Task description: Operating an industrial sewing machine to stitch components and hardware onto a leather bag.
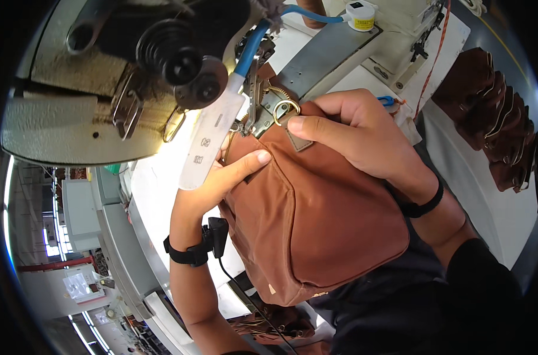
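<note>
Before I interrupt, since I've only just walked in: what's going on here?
A person has a brown bag in both hands at a sewing machine. The left hand has its thumb on the bag beside a seam; the right hand grips its upper edge near a gold-coloured ring. The exact stitching spot is hard to make out. More brown pieces lie off to the right.

The brown bag (pixel 346 219) looks like smooth leather or imitation leather with a soft sheen. At the bag's top edge, the ring (pixel 275 113) is glossy, gold-toned metal. Above the bag, the grey plate (pixel 328 62) looks like satin metal and the blue tube (pixel 252 50) smooth plastic. Upper left of the bag, the machine casing (pixel 50 127) has a pebbled, glossy finish.
</note>
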### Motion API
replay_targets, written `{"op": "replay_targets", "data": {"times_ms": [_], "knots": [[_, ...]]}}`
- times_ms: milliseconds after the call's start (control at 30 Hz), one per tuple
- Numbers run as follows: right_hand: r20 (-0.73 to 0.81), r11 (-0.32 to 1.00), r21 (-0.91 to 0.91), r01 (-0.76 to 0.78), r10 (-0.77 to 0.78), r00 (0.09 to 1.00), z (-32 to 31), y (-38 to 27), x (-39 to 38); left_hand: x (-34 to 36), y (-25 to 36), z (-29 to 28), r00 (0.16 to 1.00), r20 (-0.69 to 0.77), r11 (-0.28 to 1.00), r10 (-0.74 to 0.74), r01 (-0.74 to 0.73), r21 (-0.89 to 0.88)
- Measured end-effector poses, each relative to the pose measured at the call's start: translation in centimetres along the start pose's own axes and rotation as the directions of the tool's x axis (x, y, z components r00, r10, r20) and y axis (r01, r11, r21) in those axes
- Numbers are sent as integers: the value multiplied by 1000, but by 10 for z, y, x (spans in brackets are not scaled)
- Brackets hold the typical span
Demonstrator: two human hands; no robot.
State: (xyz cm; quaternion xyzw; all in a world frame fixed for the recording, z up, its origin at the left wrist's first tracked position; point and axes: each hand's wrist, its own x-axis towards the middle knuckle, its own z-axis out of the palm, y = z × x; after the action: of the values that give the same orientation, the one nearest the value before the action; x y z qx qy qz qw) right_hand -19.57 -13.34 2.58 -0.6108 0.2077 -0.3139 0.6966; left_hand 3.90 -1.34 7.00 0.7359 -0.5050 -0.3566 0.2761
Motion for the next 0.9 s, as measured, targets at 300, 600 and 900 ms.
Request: {"op": "replay_targets", "data": {"times_ms": [300,600,900], "knots": [[-22,984,111,-136,140,990,4,-4,6,2,3,-2,1000,28,999,10,-9,-46],[-20,937,277,-214,229,973,7,-4,13,13,-10,-12,986,68,988,152,-149,-37],[1,920,296,-258,270,963,6,-8,18,14,2,-17,995,66,997,74,-76,31]]}}
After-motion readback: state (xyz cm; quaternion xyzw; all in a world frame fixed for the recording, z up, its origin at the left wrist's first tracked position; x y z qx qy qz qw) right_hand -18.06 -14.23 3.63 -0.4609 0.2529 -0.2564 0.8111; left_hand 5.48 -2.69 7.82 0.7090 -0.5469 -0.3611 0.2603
